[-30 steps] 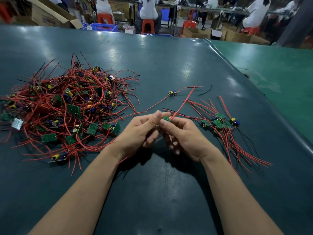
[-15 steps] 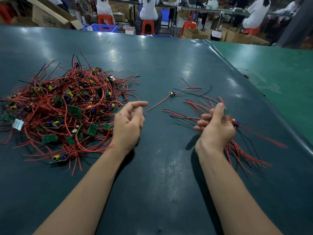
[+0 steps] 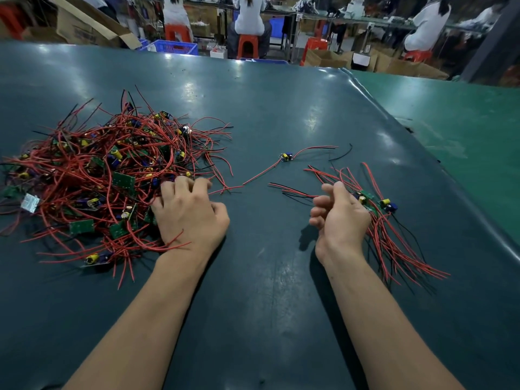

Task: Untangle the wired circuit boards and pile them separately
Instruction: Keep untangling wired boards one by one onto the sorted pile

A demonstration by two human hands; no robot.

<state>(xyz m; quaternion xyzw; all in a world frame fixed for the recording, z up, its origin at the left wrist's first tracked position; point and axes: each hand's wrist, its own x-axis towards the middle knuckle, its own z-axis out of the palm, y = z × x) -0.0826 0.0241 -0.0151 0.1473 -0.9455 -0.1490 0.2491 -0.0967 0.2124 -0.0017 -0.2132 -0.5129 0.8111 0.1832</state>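
Red-wired circuit boards in the tangled heap [image 3: 107, 181] are clawed by the curled left hand [image 3: 188, 218], so one board should be lifted slowly, while the loosely curled, empty right hand [image 3: 340, 218] waits beside the sorted pile [image 3: 394, 237].

Bare mat [image 3: 267, 277] betw. tangled heap [image 3: 107, 175] & sorted pile [image 3: 388, 220]; one stray board [image 3: 286, 156] lies further back. Far mat open.

A large tangled heap of small green circuit boards [image 3: 112, 181] with long red and a few black wires lies on the left. On the right, well apart, a smaller sorted pile [image 3: 385, 220] lies with wires fanned outward. Between them, farther back, a single wired board [image 3: 286, 156] lies alone
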